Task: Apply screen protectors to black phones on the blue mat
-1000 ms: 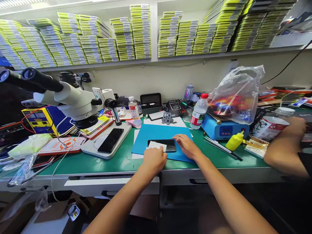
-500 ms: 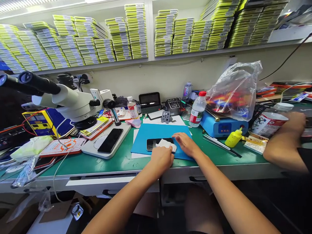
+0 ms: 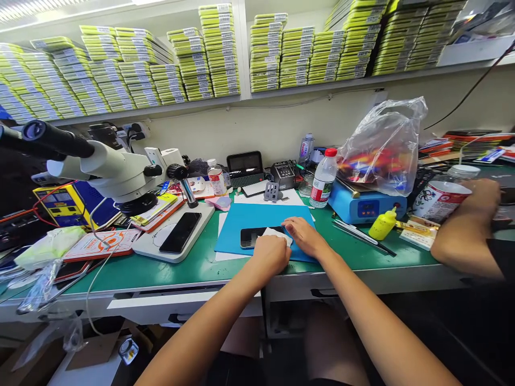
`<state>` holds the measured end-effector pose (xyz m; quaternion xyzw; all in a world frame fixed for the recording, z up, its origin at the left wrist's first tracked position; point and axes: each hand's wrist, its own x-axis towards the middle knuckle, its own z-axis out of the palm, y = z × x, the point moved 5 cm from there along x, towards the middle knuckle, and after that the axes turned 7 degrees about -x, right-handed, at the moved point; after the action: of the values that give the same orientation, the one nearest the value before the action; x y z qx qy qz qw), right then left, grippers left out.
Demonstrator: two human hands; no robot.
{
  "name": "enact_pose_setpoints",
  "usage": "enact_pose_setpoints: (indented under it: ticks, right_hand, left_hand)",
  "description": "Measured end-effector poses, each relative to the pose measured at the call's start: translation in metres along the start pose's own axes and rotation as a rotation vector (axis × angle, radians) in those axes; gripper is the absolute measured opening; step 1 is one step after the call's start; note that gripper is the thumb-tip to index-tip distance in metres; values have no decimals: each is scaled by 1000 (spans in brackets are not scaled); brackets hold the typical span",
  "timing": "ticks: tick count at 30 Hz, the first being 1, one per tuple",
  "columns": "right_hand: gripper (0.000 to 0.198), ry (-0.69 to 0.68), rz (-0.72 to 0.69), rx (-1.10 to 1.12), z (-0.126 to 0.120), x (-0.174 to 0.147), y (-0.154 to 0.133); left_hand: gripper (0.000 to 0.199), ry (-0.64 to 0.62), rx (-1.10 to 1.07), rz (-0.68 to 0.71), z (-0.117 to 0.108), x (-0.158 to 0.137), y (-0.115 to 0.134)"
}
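Blue matting carries, toward its six o'clock edge, a dark phone, over which the left hand, fingers curled tight, holds a white cloth, while the right hand, fingers loosely parted and empty, hovers about the phone's three o'clock, a yellow bottle farther that way.
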<state>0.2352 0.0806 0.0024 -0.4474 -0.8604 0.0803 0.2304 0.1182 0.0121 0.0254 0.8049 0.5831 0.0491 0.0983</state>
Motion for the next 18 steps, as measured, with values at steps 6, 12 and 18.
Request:
enact_pose_setpoints:
  ticks: [6,12,18]
  right_hand:
    - [89,-14,0,-1,1,1,1]
    - [86,-10,7,41,1,1,1]
    - [82,4,23,51,-1,-2,1]
  left_hand:
    - [36,7,-7,22,-3,5,1]
    - [35,9,10,-40,-10,-6,-36]
    - [33,29,-19,-91,-13,-15,-58]
